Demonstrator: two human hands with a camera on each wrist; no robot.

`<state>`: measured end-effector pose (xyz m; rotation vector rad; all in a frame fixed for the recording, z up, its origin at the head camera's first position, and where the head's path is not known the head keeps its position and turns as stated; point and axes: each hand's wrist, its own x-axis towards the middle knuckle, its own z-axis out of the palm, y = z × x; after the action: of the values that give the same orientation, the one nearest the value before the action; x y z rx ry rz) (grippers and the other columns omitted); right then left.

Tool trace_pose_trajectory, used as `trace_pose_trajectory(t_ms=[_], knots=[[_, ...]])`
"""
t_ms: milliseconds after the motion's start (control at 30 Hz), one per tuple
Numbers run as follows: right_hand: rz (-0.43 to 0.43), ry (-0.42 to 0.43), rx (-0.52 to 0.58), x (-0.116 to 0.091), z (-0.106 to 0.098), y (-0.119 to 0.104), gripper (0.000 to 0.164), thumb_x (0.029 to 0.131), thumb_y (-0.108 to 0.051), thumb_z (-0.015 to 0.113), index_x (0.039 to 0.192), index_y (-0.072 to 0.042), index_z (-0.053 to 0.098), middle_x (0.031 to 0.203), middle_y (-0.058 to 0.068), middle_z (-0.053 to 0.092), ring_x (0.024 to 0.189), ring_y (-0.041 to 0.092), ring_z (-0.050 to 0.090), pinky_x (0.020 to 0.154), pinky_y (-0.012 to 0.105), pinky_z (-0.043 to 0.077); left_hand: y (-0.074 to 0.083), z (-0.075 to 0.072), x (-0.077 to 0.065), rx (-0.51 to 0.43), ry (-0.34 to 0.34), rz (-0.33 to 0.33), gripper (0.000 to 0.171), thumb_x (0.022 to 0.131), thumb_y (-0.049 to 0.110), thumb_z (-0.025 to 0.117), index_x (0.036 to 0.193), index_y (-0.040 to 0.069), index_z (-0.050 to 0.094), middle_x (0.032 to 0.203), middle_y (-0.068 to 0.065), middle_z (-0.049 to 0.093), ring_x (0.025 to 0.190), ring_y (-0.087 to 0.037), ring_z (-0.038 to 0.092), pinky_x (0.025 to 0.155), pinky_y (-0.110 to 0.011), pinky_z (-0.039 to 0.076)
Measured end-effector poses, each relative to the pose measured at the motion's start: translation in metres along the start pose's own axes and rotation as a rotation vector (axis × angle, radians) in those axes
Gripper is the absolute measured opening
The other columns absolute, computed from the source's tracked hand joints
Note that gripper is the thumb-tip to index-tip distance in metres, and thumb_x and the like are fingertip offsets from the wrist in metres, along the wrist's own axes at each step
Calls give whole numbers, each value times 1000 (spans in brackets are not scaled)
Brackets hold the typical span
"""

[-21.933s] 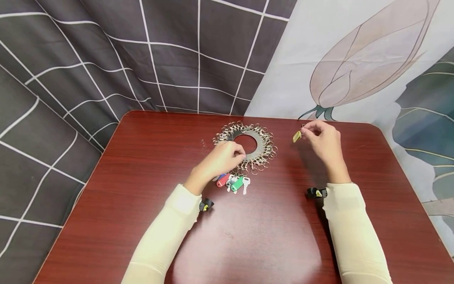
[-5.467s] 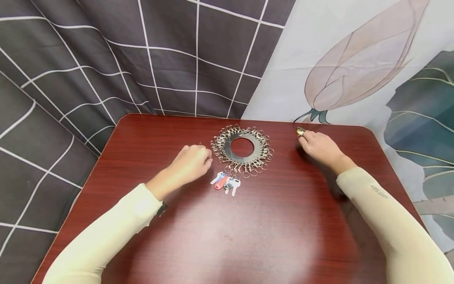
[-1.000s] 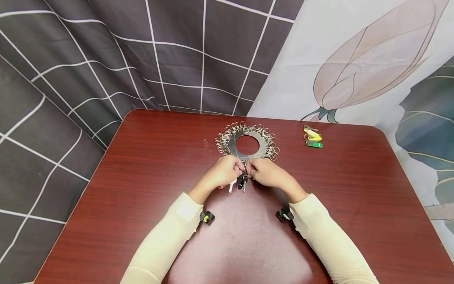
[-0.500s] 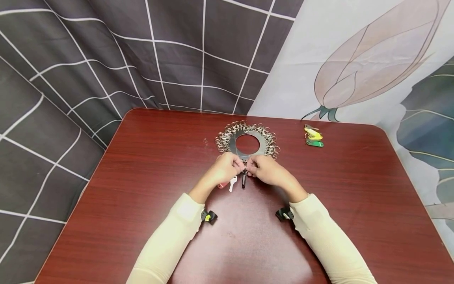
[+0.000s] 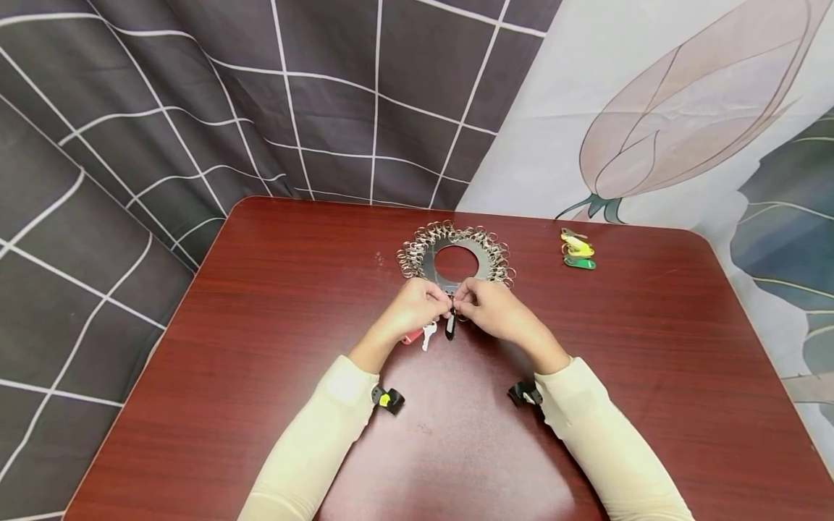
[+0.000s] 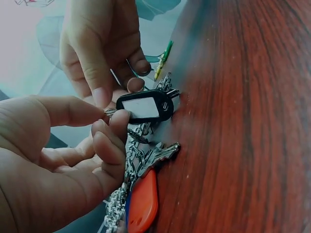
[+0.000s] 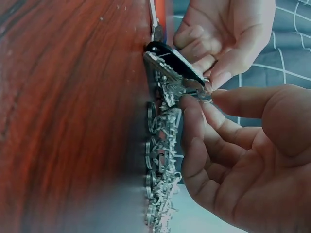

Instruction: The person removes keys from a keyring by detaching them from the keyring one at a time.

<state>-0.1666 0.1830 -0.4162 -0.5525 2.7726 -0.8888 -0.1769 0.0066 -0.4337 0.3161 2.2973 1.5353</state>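
A round metal plate (image 5: 483,269) lies on the table, edged with snap hooks and split rings. At its near side my left hand (image 5: 417,305) and right hand (image 5: 490,307) meet with fingertips almost touching. Between them hangs a black key tag (image 6: 141,108) with a white label and a key on it. Thumb and fingers of both hands pinch the small key ring (image 7: 206,93) at the tag's top; the fingertips partly hide it. Beside my left hand, a red key tag (image 5: 412,337) and a silver key (image 5: 428,336) hang at the plate; a blue edge shows behind the red tag.
At the table's back right lie yellow key tags (image 5: 577,247) with keys and a green key tag (image 5: 579,263). The red-brown table (image 5: 274,289) ends at a dark grid curtain (image 5: 326,108) and a white patterned curtain (image 5: 534,145).
The green tag has gone from the plate to the back right, beside the yellow tags there. Both hands have since come together at the plate. In the last second the black tag has turned between them.
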Motion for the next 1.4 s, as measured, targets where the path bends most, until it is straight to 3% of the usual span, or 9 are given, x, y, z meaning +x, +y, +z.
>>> trace_pose_trajectory(t_ms=[300, 467, 633, 833, 1133, 1400], knots=[[-23, -2, -25, -4, -3, -8, 13, 87, -18, 68, 94, -7, 65, 80, 3, 72, 72, 12, 65, 67, 32, 56, 2, 0, 0, -194, 12, -82, 12, 86, -2, 62, 87, -9, 72, 67, -17, 69, 49, -11, 55, 45, -18, 47], [-96, 43, -90, -4, -2, -11, 17, 84, -17, 72, 95, -7, 64, 79, 2, 69, 71, 13, 63, 68, 35, 55, 1, 0, 1, -272, -8, -88, 12, 87, -3, 62, 90, -12, 70, 59, -7, 63, 47, -10, 56, 45, -19, 49], [-174, 114, -168, -4, 1, -10, 17, 83, -14, 73, 94, -6, 62, 79, 5, 66, 72, 18, 60, 67, 38, 52, -1, 0, 3, -318, -20, -88, 13, 88, -2, 63, 91, -13, 68, 58, -6, 63, 47, -10, 58, 46, -19, 51], [-198, 158, -193, -3, 3, -8, 14, 84, -14, 72, 91, -7, 62, 78, 6, 63, 70, 18, 57, 65, 37, 51, 1, -1, 4, -304, -20, -74, 15, 90, 0, 61, 93, -12, 69, 62, -9, 65, 48, -10, 59, 47, -19, 52], [-205, 158, -192, -3, -1, -5, 6, 87, -8, 67, 93, -7, 66, 83, 6, 69, 77, 22, 62, 71, 40, 53, 6, -1, 1, -226, -17, -34, 13, 89, -1, 59, 90, -11, 69, 82, -29, 71, 50, -12, 58, 48, -20, 52], [-224, 183, -193, -1, -3, -1, 4, 90, -12, 66, 90, -11, 70, 82, 5, 71, 76, 21, 63, 71, 42, 53, 6, -3, -1, -149, -10, 2, 14, 89, 1, 61, 89, -10, 69, 80, -27, 70, 53, -15, 58, 49, -21, 50]])
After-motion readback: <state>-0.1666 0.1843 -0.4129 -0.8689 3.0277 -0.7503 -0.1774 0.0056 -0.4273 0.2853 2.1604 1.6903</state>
